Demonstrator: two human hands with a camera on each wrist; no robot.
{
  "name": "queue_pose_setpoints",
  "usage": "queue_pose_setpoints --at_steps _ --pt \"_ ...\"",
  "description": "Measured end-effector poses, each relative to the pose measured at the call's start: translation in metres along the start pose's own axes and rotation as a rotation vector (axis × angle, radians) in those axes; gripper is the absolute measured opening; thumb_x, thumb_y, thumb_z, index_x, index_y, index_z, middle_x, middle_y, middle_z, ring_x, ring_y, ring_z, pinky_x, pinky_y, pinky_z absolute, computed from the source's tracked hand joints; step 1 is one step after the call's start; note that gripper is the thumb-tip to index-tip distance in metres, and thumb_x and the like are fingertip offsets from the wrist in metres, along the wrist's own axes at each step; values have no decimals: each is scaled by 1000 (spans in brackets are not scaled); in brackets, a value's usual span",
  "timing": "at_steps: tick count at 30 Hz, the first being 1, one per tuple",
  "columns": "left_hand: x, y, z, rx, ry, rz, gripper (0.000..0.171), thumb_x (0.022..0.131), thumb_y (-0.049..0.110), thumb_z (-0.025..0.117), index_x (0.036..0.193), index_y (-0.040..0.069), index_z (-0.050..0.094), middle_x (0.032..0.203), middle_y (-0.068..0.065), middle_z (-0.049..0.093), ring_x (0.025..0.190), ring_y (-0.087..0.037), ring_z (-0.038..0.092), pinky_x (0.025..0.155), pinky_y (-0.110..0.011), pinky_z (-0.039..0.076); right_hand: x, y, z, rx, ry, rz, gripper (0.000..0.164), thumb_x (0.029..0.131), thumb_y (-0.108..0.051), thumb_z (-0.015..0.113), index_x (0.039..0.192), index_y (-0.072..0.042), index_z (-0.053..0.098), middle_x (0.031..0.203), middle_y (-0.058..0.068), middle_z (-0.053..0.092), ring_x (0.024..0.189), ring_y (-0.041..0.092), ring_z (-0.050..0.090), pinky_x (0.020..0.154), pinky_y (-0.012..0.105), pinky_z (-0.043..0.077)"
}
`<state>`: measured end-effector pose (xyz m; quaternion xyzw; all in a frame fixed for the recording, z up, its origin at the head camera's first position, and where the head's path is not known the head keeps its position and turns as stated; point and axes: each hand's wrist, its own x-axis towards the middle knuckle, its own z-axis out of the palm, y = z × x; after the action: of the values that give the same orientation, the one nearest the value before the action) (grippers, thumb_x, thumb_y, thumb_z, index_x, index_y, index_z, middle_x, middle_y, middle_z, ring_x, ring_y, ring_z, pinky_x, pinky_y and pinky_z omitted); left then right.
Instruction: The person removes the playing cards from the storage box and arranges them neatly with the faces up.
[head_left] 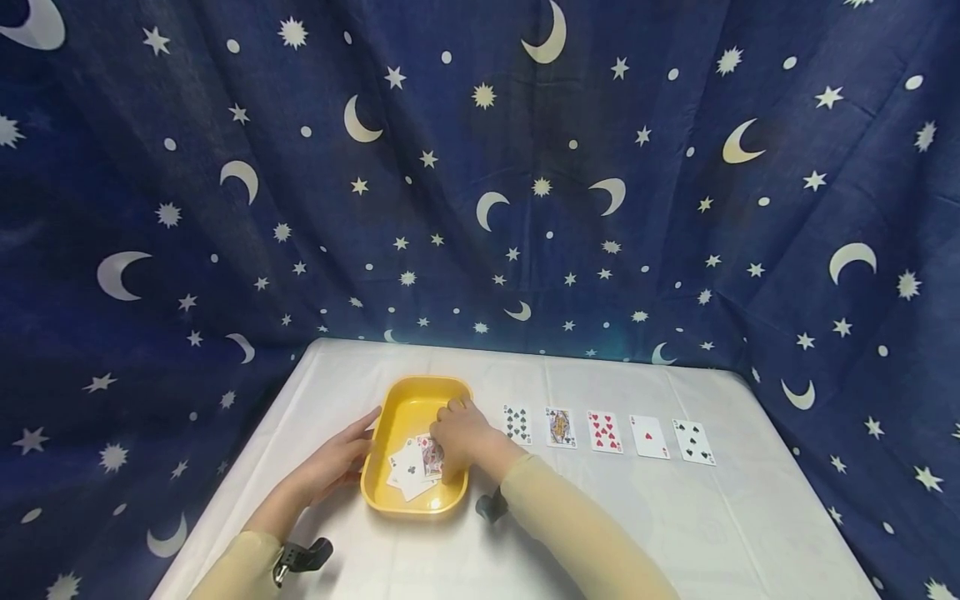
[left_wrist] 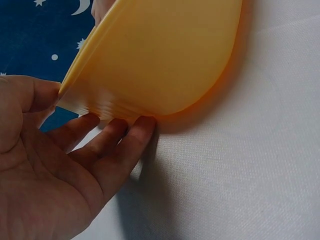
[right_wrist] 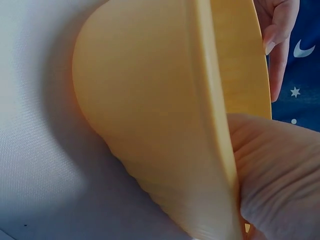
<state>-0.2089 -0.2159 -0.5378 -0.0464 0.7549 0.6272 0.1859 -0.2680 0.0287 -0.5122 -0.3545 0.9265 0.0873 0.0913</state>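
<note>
A yellow plastic tray (head_left: pixel 380 492) stands on the white table with several playing cards (head_left: pixel 409 472) lying face up and overlapping inside. A red face card (head_left: pixel 431 457) lies uppermost beside my right hand (head_left: pixel 467 435), which reaches over the tray's right rim with its fingers down inside. The right wrist view shows only the heel of that hand, so its fingertips are hidden and I cannot tell whether they pinch a card. My left hand (left_wrist: pixel 65 155) rests against the tray's outer left wall, its fingers spread and thumb at the rim.
Right of the tray, several face-up cards form a row: a black spot card (head_left: pixel 517 425), a black face card (head_left: pixel 560 427), a red heart card (head_left: pixel 604 432), a red ace (head_left: pixel 649 437) and another black spot card (head_left: pixel 694 442). A dark blue star-and-moon curtain (head_left: pixel 450 208) hangs behind the table.
</note>
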Motion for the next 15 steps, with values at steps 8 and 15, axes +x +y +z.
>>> queue_pose_setpoints --at_steps 8,15 --pt "-2 2 -2 3 -25 15 64 104 15 46 164 24 26 158 -24 38 121 -34 61 92 -49 55 0 0 1 28 18 -6 61 64 -56 90 112 -25 71 110 -7 58 114 19 45 120 49 22" --pt "-1 0 -2 -11 -40 17 64 105 15 46 164 24 25 158 -24 39 121 -34 61 91 -48 56 -2 1 0 75 63 -28 68 65 -55 89 122 -26 69 114 -6 61 116 19 46 118 47 25"
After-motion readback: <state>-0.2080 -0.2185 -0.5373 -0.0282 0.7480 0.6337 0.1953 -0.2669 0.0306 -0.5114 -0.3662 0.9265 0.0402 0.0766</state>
